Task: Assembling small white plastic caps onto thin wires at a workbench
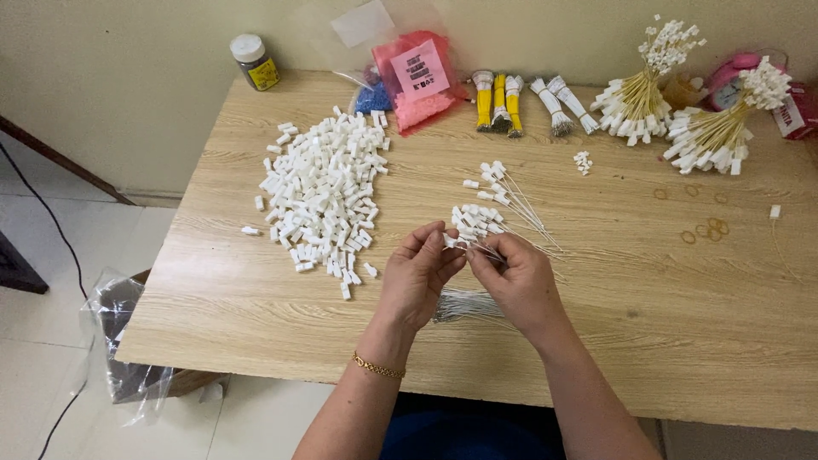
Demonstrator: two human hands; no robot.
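My left hand (416,274) and my right hand (515,277) meet over the middle of the wooden table (648,341). Their fingertips pinch a small white plastic connector (450,242) with a thin wire running from it. Just beyond the hands lies a loose cluster of wires with white connectors (490,209) fitted on their ends. Under my hands rests a bundle of bare thin wires (464,304). A big heap of loose white connectors (328,192) lies to the left. A gold bracelet (377,367) circles my left wrist.
Along the back: a dark jar with white lid (255,61), a bag of pink pieces (417,78), yellow and white wire bundles (503,102), two bunches of finished wires (682,111). Rubber bands (705,228) lie right. A plastic-lined box (128,341) stands on the floor, left.
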